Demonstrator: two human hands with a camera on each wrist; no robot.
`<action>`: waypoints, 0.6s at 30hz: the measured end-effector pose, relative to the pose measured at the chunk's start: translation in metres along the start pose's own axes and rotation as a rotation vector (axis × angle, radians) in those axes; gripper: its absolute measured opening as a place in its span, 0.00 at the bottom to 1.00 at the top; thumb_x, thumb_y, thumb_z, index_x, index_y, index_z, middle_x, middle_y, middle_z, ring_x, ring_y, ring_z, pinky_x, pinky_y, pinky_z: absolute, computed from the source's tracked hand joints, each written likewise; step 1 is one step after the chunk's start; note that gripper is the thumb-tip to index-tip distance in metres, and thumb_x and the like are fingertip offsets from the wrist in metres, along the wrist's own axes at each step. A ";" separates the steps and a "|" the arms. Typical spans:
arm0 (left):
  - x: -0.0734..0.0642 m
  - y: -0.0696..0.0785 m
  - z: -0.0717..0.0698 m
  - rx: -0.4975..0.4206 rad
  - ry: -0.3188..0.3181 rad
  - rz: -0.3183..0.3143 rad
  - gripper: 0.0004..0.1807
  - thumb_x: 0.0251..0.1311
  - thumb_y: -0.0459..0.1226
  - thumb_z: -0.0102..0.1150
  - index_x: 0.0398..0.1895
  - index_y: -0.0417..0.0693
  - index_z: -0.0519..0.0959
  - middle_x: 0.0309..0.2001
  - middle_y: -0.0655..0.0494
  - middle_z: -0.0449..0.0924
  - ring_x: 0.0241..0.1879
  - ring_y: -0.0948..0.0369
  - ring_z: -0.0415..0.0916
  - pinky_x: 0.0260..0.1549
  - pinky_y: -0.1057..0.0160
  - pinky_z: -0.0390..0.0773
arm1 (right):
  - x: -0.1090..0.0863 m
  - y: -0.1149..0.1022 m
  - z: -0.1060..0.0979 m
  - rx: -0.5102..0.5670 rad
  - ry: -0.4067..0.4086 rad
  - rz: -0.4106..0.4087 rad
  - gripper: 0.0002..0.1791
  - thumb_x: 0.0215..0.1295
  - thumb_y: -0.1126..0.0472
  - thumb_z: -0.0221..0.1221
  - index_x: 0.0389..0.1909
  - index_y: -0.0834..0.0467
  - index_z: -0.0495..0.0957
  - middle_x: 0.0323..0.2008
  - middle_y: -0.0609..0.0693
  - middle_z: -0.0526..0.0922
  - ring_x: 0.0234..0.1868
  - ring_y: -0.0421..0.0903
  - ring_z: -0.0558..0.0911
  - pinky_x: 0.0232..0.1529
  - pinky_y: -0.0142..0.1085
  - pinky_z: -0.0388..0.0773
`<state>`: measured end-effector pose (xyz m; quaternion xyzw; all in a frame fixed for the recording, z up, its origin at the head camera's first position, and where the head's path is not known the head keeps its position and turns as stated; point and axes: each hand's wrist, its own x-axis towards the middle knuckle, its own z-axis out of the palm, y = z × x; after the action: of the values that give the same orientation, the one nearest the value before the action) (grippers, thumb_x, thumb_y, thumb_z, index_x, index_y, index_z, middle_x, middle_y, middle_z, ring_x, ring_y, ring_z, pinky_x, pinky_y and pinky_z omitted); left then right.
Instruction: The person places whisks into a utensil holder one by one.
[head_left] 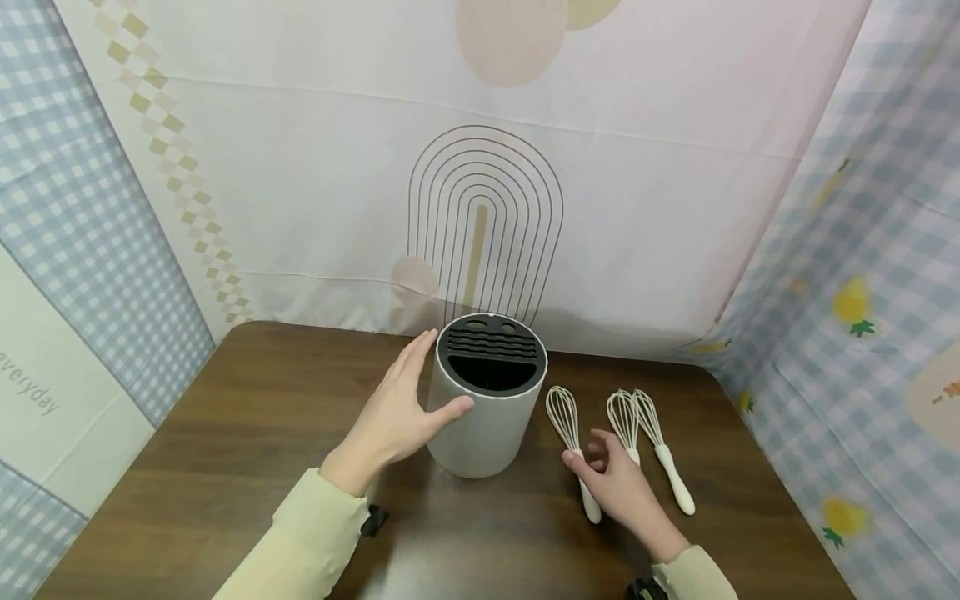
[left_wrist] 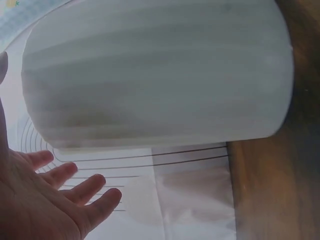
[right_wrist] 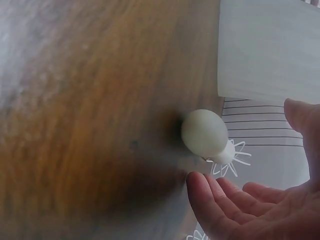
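A white round utensil holder point(head_left: 487, 429) with a black slotted lid point(head_left: 491, 354) stands upright on the table. My left hand point(head_left: 397, 417) is at its left side, thumb and fingers spread; in the left wrist view, a gap shows between those fingers point(left_wrist: 102, 200) and the holder wall point(left_wrist: 160, 75). To the right of the holder lies a white whisk point(head_left: 564, 417). My right hand point(head_left: 618, 483) hovers around its handle, and in the right wrist view the handle end point(right_wrist: 204, 132) sits between thumb and fingers without visible contact.
Two more white whisks, a middle one point(head_left: 622, 417) partly behind my right hand and a right one point(head_left: 675, 479), lie on the brown wooden table point(head_left: 262, 450). A patterned cloth point(head_left: 322, 192) hangs behind the table, with checked cloth point(head_left: 885, 250) at the right.
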<state>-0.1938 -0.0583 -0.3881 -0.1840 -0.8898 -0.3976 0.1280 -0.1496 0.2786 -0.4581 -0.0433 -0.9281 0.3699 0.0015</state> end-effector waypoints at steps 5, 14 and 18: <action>0.012 0.002 0.002 -0.029 -0.020 0.036 0.53 0.52 0.71 0.53 0.77 0.61 0.48 0.75 0.63 0.47 0.72 0.62 0.48 0.66 0.51 0.57 | 0.001 0.004 0.001 0.019 -0.017 0.019 0.45 0.61 0.36 0.60 0.69 0.62 0.60 0.56 0.61 0.76 0.50 0.53 0.79 0.46 0.47 0.77; 0.021 -0.007 0.011 -0.122 -0.033 0.081 0.47 0.55 0.66 0.56 0.75 0.59 0.54 0.75 0.69 0.47 0.71 0.63 0.52 0.65 0.50 0.59 | 0.004 0.006 0.005 0.048 -0.033 0.033 0.42 0.61 0.41 0.63 0.67 0.63 0.61 0.53 0.59 0.79 0.46 0.50 0.80 0.43 0.45 0.78; 0.021 -0.010 0.016 -0.101 -0.036 0.082 0.47 0.57 0.66 0.54 0.76 0.62 0.52 0.75 0.69 0.45 0.70 0.62 0.53 0.63 0.48 0.61 | 0.007 0.008 0.006 0.066 -0.026 0.028 0.40 0.61 0.44 0.64 0.66 0.64 0.63 0.49 0.57 0.80 0.42 0.48 0.80 0.41 0.41 0.78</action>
<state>-0.2183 -0.0476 -0.3969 -0.2335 -0.8624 -0.4332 0.1186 -0.1557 0.2808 -0.4687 -0.0511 -0.9146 0.4008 -0.0144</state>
